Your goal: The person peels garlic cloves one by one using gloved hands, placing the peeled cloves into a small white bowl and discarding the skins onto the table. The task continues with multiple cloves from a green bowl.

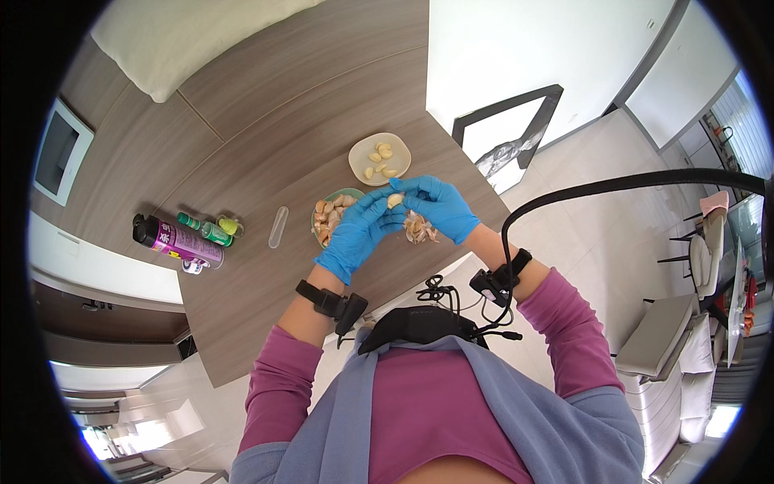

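Note:
Both hands wear blue disposable gloves and meet above the wood-grain table (260, 290). A pale garlic clove (395, 201) sits between them, pinched in the fingers of my left hand (361, 233). From the other side, my right hand (444, 209) has its thumb and fingers at the clove too. Partly hidden behind my left hand is a green bowl (314, 225) of unpeeled garlic cloves (329, 213). Under my right hand lies a small heap of papery garlic skins (418, 228). Beyond the hands, a cream dish (358, 158) holds several peeled cloves (385, 153).
A clear plastic strip-shaped object (278, 227) lies left of the bowl. Farther left are a purple spray can (181, 242), a green bottle (216, 233) and a small yellow-green container (230, 226). A black cable (604, 184) arches past my right arm. A framed picture (514, 139) leans beyond the table's right edge.

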`<state>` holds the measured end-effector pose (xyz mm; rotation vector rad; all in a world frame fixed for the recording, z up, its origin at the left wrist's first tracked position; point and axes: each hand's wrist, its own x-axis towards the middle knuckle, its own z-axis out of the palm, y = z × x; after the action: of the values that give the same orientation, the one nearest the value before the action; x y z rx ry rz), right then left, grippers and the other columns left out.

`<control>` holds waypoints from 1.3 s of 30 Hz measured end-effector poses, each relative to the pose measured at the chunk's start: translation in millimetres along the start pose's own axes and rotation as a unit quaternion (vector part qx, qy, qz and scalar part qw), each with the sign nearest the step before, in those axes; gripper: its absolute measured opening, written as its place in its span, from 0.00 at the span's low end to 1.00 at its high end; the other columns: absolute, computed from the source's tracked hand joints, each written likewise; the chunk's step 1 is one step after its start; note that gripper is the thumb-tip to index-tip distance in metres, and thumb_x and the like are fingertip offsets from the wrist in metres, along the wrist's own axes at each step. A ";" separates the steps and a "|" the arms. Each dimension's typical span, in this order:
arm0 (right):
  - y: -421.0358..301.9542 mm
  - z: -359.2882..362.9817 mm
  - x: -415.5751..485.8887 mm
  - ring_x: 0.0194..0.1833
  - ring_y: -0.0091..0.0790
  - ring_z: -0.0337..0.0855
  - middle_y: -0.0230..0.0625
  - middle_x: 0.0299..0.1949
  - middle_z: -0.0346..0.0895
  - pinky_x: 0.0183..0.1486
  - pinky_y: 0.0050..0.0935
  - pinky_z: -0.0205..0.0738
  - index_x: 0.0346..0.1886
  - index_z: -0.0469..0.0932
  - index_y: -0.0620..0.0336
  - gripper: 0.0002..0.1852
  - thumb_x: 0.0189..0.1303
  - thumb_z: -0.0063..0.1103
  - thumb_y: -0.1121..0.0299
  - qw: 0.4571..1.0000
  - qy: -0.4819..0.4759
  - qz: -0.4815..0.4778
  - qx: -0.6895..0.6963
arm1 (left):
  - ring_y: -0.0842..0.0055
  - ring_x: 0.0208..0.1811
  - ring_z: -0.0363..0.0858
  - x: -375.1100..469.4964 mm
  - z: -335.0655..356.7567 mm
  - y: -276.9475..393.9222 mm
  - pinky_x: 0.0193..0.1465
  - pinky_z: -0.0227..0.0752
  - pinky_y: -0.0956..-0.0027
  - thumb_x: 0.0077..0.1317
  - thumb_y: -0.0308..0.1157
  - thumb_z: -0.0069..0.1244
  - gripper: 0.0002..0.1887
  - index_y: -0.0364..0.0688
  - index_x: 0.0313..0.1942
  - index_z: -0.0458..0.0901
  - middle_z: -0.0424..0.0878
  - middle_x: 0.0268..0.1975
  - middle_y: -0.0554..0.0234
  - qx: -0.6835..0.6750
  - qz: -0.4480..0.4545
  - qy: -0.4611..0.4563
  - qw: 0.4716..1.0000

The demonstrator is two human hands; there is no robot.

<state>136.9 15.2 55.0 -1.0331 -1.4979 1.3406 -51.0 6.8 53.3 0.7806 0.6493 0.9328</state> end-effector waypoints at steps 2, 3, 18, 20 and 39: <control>-0.7 0.3 -1.1 0.45 0.27 0.79 0.37 0.45 0.76 0.48 0.24 0.75 0.48 0.79 0.59 0.13 0.60 0.57 0.72 0.999 -0.007 -0.032 -0.029 | 0.78 0.41 0.80 0.3 -0.2 1.6 0.49 0.76 0.69 0.68 0.34 0.46 0.15 0.38 0.52 0.74 0.81 0.45 0.62 0.010 -0.012 0.025 1.000; -0.6 1.1 -1.4 0.44 0.27 0.79 0.37 0.45 0.77 0.48 0.25 0.76 0.48 0.79 0.59 0.12 0.60 0.58 0.72 0.999 0.001 -0.018 -0.030 | 0.78 0.40 0.80 0.4 -0.5 2.1 0.49 0.76 0.69 0.68 0.34 0.46 0.15 0.38 0.52 0.74 0.81 0.45 0.61 0.017 -0.021 0.045 0.999; 4.4 -0.7 -3.1 0.41 0.25 0.80 0.34 0.40 0.79 0.46 0.24 0.75 0.45 0.79 0.61 0.11 0.59 0.59 0.73 0.999 0.010 -0.025 -0.043 | 0.78 0.42 0.77 4.8 -6.8 -6.7 0.46 0.72 0.74 0.67 0.31 0.48 0.12 0.37 0.48 0.78 0.81 0.41 0.64 0.030 0.018 0.027 0.999; 1.8 -1.0 -3.9 0.43 0.29 0.81 0.38 0.42 0.79 0.47 0.25 0.77 0.49 0.78 0.60 0.13 0.60 0.57 0.72 0.999 -0.001 -0.027 -0.034 | 0.77 0.43 0.78 4.4 -6.7 -6.0 0.47 0.73 0.73 0.67 0.31 0.48 0.12 0.36 0.47 0.77 0.81 0.42 0.63 0.033 0.015 0.025 0.999; 1.6 -0.4 -2.9 0.35 0.27 0.81 0.40 0.38 0.80 0.39 0.24 0.77 0.48 0.79 0.63 0.14 0.59 0.61 0.70 0.992 -0.046 0.075 -0.088 | 0.80 0.39 0.77 5.7 -15.6 -7.8 0.46 0.72 0.77 0.67 0.32 0.48 0.16 0.31 0.51 0.76 0.81 0.41 0.62 0.238 0.006 0.007 0.971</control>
<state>138.2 12.7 53.2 -1.2322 -1.6572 1.3949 -57.0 13.6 37.3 1.2050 0.8977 0.8001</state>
